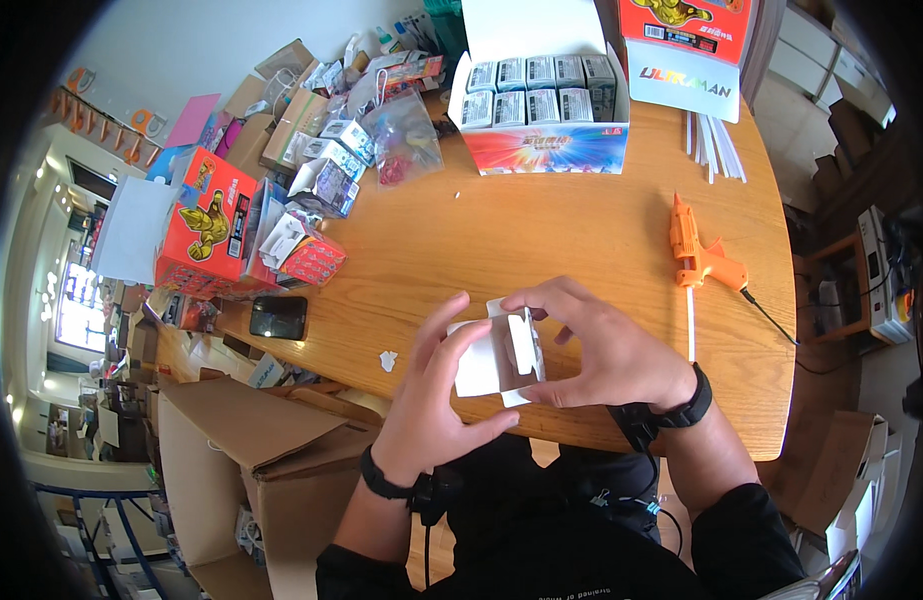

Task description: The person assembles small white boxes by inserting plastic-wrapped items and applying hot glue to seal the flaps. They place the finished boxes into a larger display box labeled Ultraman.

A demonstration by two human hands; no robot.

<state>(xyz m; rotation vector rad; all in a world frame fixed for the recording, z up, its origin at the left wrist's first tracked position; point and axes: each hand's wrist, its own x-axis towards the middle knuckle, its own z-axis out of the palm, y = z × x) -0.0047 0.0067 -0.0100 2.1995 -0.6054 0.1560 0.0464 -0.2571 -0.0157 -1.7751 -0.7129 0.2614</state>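
A small white-lined carton [512, 351] is held over the near edge of the wooden table, its open end facing up and its flaps spread. My right hand [607, 349] grips it from the right, with fingers at the far side and thumb at the near side. Around the carton's large left flap [476, 364] curves my left hand [435, 382], fingers and thumb apart. A left fingertip overlaps the top of that flap; whether it presses on it I cannot tell. The carton's inside is partly hidden by a smaller folded flap.
An orange glue gun [698, 251] with a glue stick lies at right, its cord [769, 315] running off the edge. A display box [547, 150] of small cartons stands at the back. Red boxes [210, 225], a phone [278, 317] and a large cardboard box [304, 495] are leftward.
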